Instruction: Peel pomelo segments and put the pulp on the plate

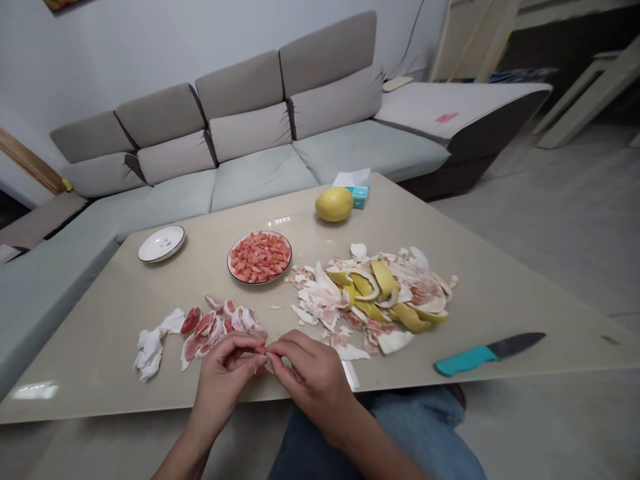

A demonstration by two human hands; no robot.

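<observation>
Fingertips together over the table's front edge, my left hand point(225, 377) and my right hand point(317, 380) pinch a small reddish piece of pomelo point(261, 349), mostly covered by the fingers. Just beyond my left hand lie several pink pomelo segments point(205, 333), some with white membrane on them. Past them, a dark-rimmed plate point(230, 268) is heaped with peeled pomelo flesh point(260, 257). A wide pile of yellow rind point(385, 277) and white membrane scraps point(320, 297) spreads beyond my right hand.
A knife point(467, 360) with a turquoise handle lies near the front edge on the right. A crumpled tissue point(150, 350) is at left. Farther back are a white dish point(163, 245), a whole pomelo point(334, 204) and a tissue pack point(361, 196). A grey sofa point(260, 177) borders the table point(450, 247).
</observation>
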